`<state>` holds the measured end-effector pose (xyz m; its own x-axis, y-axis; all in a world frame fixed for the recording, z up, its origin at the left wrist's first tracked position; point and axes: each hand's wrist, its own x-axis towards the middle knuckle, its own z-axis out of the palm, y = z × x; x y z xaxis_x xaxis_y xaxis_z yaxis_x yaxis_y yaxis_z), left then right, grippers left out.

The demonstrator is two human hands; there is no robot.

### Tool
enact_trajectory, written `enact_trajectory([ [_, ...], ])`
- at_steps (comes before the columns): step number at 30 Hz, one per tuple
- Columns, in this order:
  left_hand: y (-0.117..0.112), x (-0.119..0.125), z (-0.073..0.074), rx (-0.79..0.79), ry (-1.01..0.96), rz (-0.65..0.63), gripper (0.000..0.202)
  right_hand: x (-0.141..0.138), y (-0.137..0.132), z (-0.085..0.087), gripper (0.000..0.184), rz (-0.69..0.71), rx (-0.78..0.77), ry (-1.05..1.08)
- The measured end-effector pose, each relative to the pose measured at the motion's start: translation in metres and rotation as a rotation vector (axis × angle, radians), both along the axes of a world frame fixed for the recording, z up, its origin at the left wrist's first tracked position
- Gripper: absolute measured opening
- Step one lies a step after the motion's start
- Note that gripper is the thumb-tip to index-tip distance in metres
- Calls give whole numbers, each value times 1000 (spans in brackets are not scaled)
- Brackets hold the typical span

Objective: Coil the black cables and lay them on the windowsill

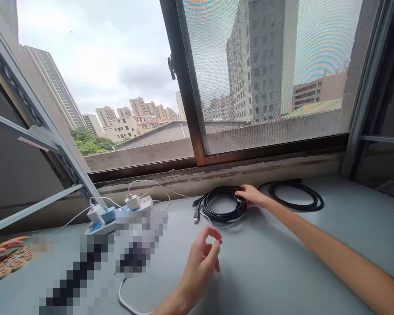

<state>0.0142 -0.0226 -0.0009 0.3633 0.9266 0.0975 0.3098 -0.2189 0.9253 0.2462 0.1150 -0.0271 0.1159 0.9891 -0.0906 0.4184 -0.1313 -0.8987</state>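
1. Here's the black cable coil (223, 216), on the surface (269, 267) near the window wall.
2. Right hand (252, 196): fingers closed on its right rim. Gripping looks like the step in hand; any lift calls for keeping the loops together.
3. Left hand (200, 258): fingers half-curled, holding nothing, nearer the camera.
4. Second coil (319, 202) beyond, rightward; power strip (146, 204) left.

And it's glossy black plastic on the coiled cable (223, 216), smooth grey tabletop (276, 258), rough ledge (265, 166) far!
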Motion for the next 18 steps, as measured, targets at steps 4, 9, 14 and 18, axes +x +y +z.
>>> enact_trajectory([
  [4, -4, 1, 0, -5, -17, -37, 17, -6, 3, -1, 36, -47, 111, 59],
  [9, -4, -1, -7, 20, 18, -66, 15, -12, 6, -13, 43, -56, 151, 71],
  [14, 14, -11, -14, 409, 284, -31, 10, -11, 1, -27, 35, -8, 203, -98],
  [18, 30, -21, -18, 739, 461, -36, 15, -11, -4, -32, 29, -77, 305, -276],
])
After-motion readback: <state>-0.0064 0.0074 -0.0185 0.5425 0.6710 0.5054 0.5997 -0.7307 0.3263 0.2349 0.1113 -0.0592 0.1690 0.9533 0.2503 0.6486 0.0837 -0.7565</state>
